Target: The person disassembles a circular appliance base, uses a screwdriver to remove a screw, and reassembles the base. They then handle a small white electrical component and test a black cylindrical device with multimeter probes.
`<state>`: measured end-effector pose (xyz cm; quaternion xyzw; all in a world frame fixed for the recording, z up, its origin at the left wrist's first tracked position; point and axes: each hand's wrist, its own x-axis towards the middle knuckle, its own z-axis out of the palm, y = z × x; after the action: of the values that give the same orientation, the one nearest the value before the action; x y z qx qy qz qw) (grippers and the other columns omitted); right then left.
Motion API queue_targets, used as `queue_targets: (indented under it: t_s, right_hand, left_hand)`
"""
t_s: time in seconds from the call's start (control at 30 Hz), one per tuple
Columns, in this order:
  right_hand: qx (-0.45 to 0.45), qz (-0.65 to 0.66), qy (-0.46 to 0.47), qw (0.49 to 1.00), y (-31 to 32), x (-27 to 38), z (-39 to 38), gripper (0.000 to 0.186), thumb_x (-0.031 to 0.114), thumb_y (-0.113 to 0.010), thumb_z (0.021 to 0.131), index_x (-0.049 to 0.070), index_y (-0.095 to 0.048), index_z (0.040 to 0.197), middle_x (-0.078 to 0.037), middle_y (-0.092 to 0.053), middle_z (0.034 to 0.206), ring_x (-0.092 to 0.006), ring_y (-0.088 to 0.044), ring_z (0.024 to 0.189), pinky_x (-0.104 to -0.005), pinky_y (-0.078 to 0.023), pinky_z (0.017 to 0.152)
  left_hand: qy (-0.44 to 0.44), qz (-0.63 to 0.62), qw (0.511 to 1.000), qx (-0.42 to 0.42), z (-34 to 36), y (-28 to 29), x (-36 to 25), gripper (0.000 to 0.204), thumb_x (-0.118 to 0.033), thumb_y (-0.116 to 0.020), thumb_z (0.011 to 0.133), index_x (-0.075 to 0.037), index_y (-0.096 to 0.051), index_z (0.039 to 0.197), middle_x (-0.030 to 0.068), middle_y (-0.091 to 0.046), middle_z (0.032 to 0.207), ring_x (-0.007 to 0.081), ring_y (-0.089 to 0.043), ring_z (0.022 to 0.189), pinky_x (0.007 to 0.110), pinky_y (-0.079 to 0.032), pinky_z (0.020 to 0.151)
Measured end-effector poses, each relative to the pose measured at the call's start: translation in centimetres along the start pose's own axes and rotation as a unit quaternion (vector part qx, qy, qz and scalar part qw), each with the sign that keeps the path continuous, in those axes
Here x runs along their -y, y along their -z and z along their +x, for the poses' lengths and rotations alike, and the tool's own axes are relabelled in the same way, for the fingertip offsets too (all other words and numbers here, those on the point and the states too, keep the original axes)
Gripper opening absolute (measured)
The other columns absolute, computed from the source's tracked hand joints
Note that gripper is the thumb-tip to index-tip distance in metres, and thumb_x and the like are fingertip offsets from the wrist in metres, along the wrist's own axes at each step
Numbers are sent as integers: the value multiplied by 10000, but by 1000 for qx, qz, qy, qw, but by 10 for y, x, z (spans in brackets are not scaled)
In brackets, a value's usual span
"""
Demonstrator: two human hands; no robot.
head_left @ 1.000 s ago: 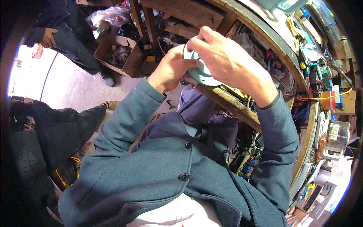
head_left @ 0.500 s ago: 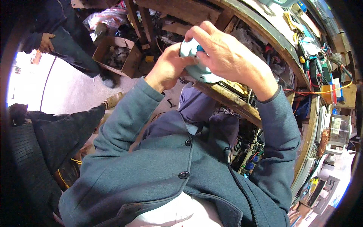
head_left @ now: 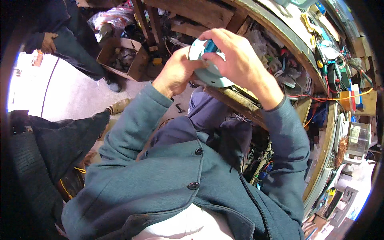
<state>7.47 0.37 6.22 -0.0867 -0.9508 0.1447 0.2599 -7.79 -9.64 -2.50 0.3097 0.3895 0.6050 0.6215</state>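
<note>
The round, pale blue-green part [head_left: 216, 79] is held up in front of the person, over the knees and near the end of a rough wooden beam [head_left: 236, 101], its broad face turned toward the viewer. Compared with a second ago, the blue piece [head_left: 210, 47] at its face shows far more clearly: it was almost wholly covered by the fingers then, half a second ago only a small patch showed, and now a good part of it is in sight. The right hand [head_left: 243, 56] and its wrist have shifted a little to the left, uncovering more of the clutter under the bench [head_left: 298, 54], while the left hand [head_left: 175, 72] has hardly moved. The right thumb and forefinger are bent and parted, arched around the blue piece, which shows in the gap between them; whether their tips press on it I cannot tell, and the other right fingers are mostly hidden. The left hand grips the round part at its left edge, thumb laid flat across the face, remaining fingers out of sight behind. Farther off, an open cardboard box [head_left: 135, 71] stands on the floor, near a second person whose hand [head_left: 49, 43] rests against dark trousers [head_left: 78, 48].
</note>
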Motion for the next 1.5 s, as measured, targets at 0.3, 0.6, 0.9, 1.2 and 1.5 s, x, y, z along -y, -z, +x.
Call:
queue_targets:
  t_s: [0.3,0.6,0.9,1.2,1.5]
  right_hand:
    - [-46,116,-37,992,-3,9,-16,646,18,-747,835,167,-606,1447,-142,-722,1135,-340,-710,1023,-403,-579,864]
    - [-78,55,-51,994,-11,14,-19,634,50,-797,812,192,-638,1410,-123,-738,1131,-335,-730,991,-405,-601,839]
    - [-138,44,-55,988,-24,18,-25,600,31,-778,818,185,-645,1382,-139,-729,1112,-332,-715,1012,-413,-588,869]
    - [-169,72,-82,979,-27,19,-28,602,-10,-797,819,153,-636,1376,-134,-736,1142,-254,-739,985,-370,-609,826]
    - [-243,220,-225,918,9,-21,-39,470,2,-760,930,70,-614,1371,-54,-738,1028,-96,-696,947,-267,-591,863]
  left_hand:
    - [3,-9,1000,-20,-5,-7,-3,354,-29,-679,938,-21,-612,1285,72,-721,1124,195,-730,987,390,-640,827]
    - [-1,-5,1000,-21,-9,-13,-9,314,-42,-658,949,-24,-627,1261,60,-715,1131,187,-721,998,377,-632,831]
    - [-3,-13,1000,-10,-5,-5,-3,281,-78,-683,957,-44,-634,1231,51,-701,1127,177,-707,998,379,-626,807]
    - [4,-20,999,-26,-9,-11,-7,339,-26,-650,950,-21,-615,1287,72,-707,1162,205,-721,1024,402,-633,840]
    - [-3,-10,1000,-9,-3,-4,-2,454,-26,-698,914,34,-560,1342,129,-695,1220,219,-732,1040,407,-664,861]
